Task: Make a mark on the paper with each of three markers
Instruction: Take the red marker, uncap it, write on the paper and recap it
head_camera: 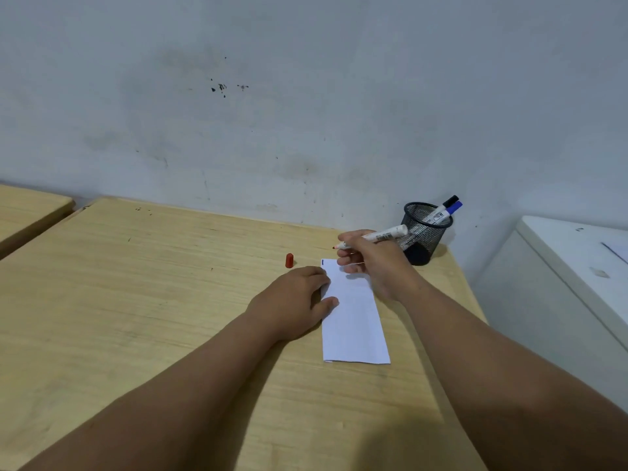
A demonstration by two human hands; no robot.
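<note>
A folded white paper [353, 321] lies on the wooden table [153, 300], with a short blue mark at its far left corner. My left hand [292, 300] rests flat on the paper's left edge. My right hand [370, 260] holds an uncapped red marker [377, 236], white-bodied, with its tip just above the table beyond the paper's far edge. The marker's red cap [289, 260] stands on the table to the left. A black-capped marker [441, 209] and a blue-capped marker [450, 211] stand in a black mesh cup [421, 234] at the far right.
The table meets a stained grey wall at the back. A second table [27, 212] stands to the left across a narrow gap. A white cabinet or appliance [571, 266] stands beside the table's right edge.
</note>
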